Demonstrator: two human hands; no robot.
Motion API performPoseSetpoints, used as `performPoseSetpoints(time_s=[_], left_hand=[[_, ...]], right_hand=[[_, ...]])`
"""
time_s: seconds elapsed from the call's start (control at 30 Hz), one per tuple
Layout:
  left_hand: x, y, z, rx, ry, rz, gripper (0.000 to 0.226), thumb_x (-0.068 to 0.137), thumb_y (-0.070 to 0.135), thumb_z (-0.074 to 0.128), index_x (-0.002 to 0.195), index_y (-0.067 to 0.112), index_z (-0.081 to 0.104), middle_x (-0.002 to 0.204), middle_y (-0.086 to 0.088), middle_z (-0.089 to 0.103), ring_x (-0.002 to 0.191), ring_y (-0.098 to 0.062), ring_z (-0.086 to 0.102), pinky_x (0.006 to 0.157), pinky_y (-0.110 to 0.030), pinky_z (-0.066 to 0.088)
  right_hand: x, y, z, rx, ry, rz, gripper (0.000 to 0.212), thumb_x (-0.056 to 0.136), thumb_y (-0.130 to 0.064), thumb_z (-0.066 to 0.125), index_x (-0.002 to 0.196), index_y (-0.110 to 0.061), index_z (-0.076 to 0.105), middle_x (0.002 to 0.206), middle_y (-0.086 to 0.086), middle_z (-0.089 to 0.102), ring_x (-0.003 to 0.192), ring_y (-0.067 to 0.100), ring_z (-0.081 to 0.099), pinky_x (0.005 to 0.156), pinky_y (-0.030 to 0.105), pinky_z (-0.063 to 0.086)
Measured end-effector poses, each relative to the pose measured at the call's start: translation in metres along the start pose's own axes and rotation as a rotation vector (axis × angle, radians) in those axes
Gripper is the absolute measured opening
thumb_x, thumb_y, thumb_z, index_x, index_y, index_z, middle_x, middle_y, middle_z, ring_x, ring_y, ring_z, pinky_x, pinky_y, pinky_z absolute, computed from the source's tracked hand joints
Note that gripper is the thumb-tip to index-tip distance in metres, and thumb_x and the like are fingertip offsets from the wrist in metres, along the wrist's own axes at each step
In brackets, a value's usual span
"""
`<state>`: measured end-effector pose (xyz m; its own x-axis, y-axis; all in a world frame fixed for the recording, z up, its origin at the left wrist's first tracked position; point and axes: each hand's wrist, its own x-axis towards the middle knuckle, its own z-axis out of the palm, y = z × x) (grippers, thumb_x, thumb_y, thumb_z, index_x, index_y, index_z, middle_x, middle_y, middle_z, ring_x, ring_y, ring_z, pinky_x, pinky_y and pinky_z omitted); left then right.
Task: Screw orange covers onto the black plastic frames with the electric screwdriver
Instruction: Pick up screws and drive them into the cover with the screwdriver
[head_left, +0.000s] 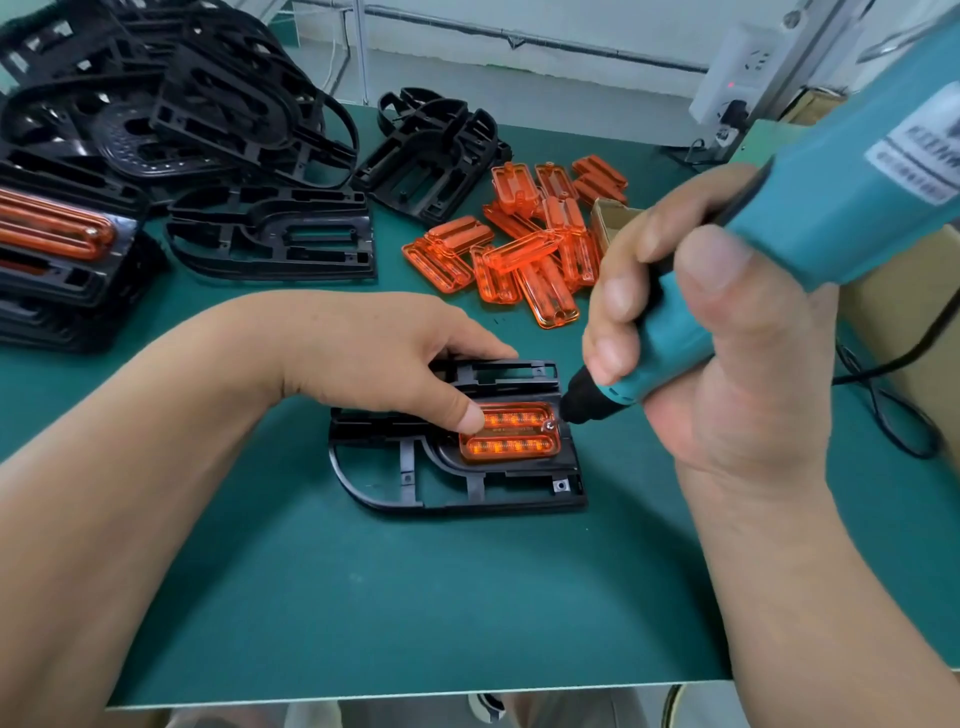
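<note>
Orange cover (510, 432) under left hand (384, 353) thumb; right hand (691, 332) gripping screwdriver (779, 218) beside.

Glossy clear orange cover (511, 432), matt blk plastic frame (457, 488).

At centre frame a black plastic frame (457, 467) lay flat, an orange cover (511, 432) seated in it. The teal electric screwdriver (779, 249) slanted down from the upper right, tip at the cover's right edge. Loose orange covers (519, 254) and stacked black frames (171, 130) sat above.
</note>
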<state>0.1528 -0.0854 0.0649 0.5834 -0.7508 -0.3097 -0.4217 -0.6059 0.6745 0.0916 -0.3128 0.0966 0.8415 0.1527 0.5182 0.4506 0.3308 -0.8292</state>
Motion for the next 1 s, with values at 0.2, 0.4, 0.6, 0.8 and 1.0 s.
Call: performPoseSetpoints(time_s=[0.2,0.4,0.6,0.8,1.0], left_hand=[[-0.001,0.003,0.001,0.013,0.006,-0.023,0.063,0.087,0.053,0.075,0.146,0.051,0.053,0.115,0.037,0.065,0.108,0.010,0.064,0.095,-0.022,0.045],[-0.002,0.005,0.001,0.030,0.001,-0.031,0.056,0.093,0.045,0.076,0.144,0.053,0.054,0.113,0.037,0.065,0.107,0.008,0.064,0.094,-0.023,0.046],[-0.001,0.008,0.002,0.055,0.008,-0.069,0.058,0.094,0.044,0.076,0.146,0.051,0.053,0.107,0.038,0.064,0.104,0.010,0.063,0.098,-0.024,0.047],[0.000,0.009,0.003,0.035,0.011,-0.067,0.058,0.094,0.042,0.076,0.147,0.050,0.053,0.103,0.037,0.064,0.102,0.008,0.064,0.095,-0.023,0.047],[-0.003,0.008,0.003,-0.017,-0.011,0.000,0.044,0.096,0.037,0.075,0.137,0.048,0.060,0.108,0.028,0.069,0.099,0.003,0.068,0.089,-0.026,0.050]], right_hand=[[0.005,0.007,0.003,-0.109,0.210,0.130,0.022,0.099,-0.029,0.069,0.085,-0.016,0.058,0.064,0.005,0.050,0.049,0.028,0.051,0.057,0.036,0.044],[0.004,0.011,0.008,-0.129,0.173,0.071,0.024,0.102,-0.026,0.067,0.080,-0.024,0.059,0.060,0.006,0.048,0.043,0.029,0.047,0.052,0.034,0.042],[0.007,0.011,0.010,-0.092,0.149,0.100,0.022,0.097,-0.010,0.061,0.078,-0.016,0.051,0.058,0.008,0.041,0.041,0.026,0.040,0.049,0.030,0.040],[0.008,0.009,0.010,-0.107,0.099,0.102,0.022,0.095,-0.012,0.061,0.075,-0.014,0.052,0.057,0.009,0.040,0.041,0.028,0.039,0.050,0.031,0.040],[0.006,0.007,0.006,-0.038,-0.057,0.027,0.021,0.096,-0.012,0.058,0.080,-0.006,0.045,0.059,0.009,0.041,0.041,0.028,0.043,0.050,0.029,0.043]])
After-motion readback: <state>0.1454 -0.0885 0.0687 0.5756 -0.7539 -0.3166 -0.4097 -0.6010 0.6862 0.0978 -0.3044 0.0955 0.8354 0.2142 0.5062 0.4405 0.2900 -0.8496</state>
